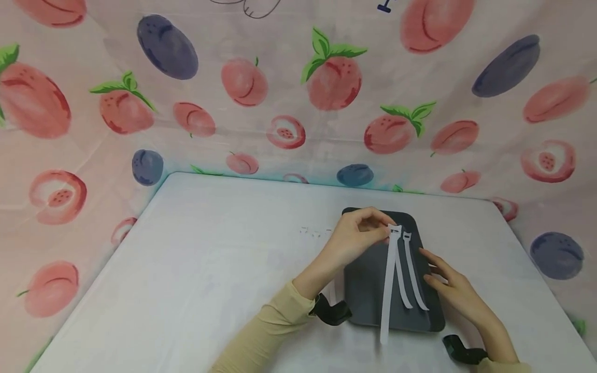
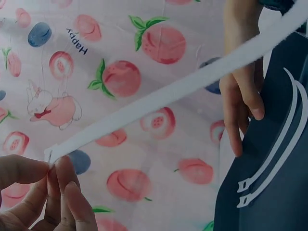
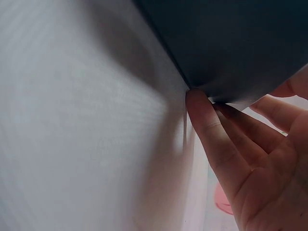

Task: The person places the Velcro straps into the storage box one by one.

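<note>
My left hand (image 1: 352, 238) pinches the slotted head of a white cable tie strap (image 1: 386, 295) between thumb and fingertips. The strap hangs down over the dark grey tray (image 1: 366, 295), its tail reaching past the tray's near edge; in the left wrist view it (image 2: 144, 108) stretches out from the fingers. Two more white straps, a right one (image 1: 413, 274) and a left one (image 1: 403, 285), lie side by side on the tray. At the tray's right edge rests my right hand (image 1: 457, 292), fingers loosely extended; in the right wrist view the fingertips (image 3: 197, 98) touch the tray's rim.
A white table (image 1: 210, 269) bears the tray right of its middle. Small dark marks (image 1: 314, 232) show on the surface left of my left hand. Behind the table hangs a fruit-patterned cloth (image 1: 280, 67). A black wrist mount (image 1: 332, 311) sits on each wrist.
</note>
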Motion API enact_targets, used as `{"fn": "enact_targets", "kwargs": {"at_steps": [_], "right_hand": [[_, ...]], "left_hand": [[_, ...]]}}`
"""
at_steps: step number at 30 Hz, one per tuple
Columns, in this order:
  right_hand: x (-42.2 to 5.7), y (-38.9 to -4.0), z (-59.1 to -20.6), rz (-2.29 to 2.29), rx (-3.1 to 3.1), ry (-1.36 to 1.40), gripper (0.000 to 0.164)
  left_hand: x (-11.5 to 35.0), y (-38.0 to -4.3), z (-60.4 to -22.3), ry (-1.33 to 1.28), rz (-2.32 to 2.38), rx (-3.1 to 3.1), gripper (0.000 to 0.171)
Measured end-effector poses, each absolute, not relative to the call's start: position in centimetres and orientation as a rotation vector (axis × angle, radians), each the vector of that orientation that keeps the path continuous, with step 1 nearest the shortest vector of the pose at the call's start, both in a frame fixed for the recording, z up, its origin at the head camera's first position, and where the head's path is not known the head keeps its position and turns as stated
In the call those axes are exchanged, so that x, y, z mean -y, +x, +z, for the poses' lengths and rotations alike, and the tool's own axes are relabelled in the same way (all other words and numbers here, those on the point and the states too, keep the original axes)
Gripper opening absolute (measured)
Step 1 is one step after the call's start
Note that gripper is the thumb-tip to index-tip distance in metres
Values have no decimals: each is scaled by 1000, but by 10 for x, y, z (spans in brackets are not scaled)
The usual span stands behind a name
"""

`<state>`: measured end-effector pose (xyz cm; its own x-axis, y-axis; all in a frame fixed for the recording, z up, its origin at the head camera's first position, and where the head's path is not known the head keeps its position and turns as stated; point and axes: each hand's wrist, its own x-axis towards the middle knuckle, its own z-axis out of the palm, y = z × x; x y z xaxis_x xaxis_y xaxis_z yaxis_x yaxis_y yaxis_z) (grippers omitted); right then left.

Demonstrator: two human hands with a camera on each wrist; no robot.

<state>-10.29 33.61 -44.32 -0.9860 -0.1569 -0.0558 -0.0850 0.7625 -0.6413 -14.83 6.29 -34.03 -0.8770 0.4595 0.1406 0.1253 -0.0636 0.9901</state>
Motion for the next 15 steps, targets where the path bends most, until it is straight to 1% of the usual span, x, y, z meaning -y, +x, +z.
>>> {"fn": "enact_targets", "kwargs": {"at_steps": [8,15], "right_hand": [[-335,-104,-447,-1049,-2838,-213,56],[-337,-104,-446,-1031,-2855,-204,56]], "left_hand": [[-76,-162,-339,638,1998,-1965,12],[-93,-178,-346,558,1928,-1968,11]]}}
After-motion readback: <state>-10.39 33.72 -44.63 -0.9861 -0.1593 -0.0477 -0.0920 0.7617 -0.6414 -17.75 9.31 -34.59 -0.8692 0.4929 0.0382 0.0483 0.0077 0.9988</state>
